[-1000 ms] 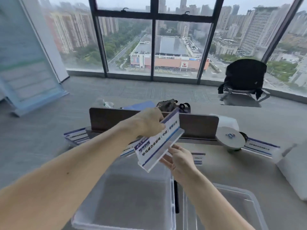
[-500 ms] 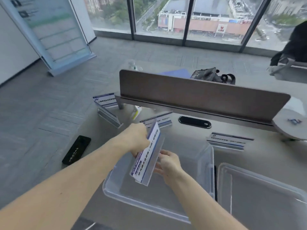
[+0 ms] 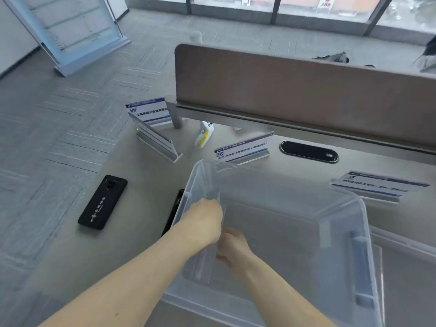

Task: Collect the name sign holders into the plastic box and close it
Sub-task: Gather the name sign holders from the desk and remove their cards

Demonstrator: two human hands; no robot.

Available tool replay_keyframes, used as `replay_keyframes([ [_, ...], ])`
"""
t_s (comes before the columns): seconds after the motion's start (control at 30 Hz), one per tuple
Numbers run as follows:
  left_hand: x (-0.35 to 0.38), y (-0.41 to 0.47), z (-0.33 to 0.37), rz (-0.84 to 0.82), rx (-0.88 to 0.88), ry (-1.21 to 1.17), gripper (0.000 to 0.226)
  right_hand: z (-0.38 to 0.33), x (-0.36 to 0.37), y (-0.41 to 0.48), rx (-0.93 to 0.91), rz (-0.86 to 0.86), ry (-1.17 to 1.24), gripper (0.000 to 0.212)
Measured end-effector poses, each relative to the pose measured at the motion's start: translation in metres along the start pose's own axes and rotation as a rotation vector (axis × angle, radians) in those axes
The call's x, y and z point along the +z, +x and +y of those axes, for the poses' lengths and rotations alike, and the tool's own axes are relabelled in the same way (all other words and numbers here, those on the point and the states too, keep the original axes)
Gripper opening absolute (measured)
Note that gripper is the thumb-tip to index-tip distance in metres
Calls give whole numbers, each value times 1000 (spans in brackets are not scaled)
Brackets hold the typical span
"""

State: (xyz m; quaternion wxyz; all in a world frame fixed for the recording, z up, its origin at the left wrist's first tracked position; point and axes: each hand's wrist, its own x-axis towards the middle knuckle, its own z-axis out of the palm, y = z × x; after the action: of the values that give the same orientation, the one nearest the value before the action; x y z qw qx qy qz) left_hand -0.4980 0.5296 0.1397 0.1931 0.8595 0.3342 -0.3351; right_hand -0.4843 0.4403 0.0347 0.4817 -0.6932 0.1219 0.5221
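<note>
Inside the plastic box (image 3: 278, 182), our left hand (image 3: 203, 223) and right hand (image 3: 232, 246) both grip one sign holder (image 3: 204, 263). Forearms angled down, wrists nearly touching.

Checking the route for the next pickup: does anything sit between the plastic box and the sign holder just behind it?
Nothing visible does. The sign holder stands right behind the plastic box, with only bare desk between.

floor: grey carpet tiles (image 3: 70, 95) | desk divider: brown (image 3: 295, 90) | windows (image 3: 330, 3): daylight
</note>
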Motion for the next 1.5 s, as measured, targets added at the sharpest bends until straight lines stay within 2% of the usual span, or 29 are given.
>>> replay_keyframes([
  [0.23,12,15,-4,54,-3,94,35,4,20,9,-67,154,1,8],
  [0.3,13,17,-5,62,-21,111,41,2,25,5,-72,142,8,9],
  [0.47,15,19,-5,74,-109,25,46,0,23,5,-68,106,5,29],
  [0.57,16,17,-5,77,-143,21,54,-1,20,4,-71,58,-3,22],
  [0.73,18,16,-6,112,-138,68,53,7,18,8,-93,-47,-17,27],
  [0.83,19,15,-7,121,-118,101,48,8,16,8,-74,-57,-2,27],
  [0.93,14,11,-4,151,-60,284,48,1,13,-4,-61,-67,-6,23],
  [1.07,-6,-9,16,220,97,440,30,-11,-2,-24,-69,0,17,22],
  [1.13,-21,-23,26,287,160,363,24,-23,-17,-45,-111,46,19,23],
  [1.23,-43,-40,41,311,232,108,33,-39,-45,-75,-220,88,40,20],
  [1.33,-71,-66,77,394,397,-98,25,-67,-95,-124,-368,179,110,31],
  [1.5,-111,-122,178,449,726,-463,15,-119,-191,-218,-673,360,257,25],
])
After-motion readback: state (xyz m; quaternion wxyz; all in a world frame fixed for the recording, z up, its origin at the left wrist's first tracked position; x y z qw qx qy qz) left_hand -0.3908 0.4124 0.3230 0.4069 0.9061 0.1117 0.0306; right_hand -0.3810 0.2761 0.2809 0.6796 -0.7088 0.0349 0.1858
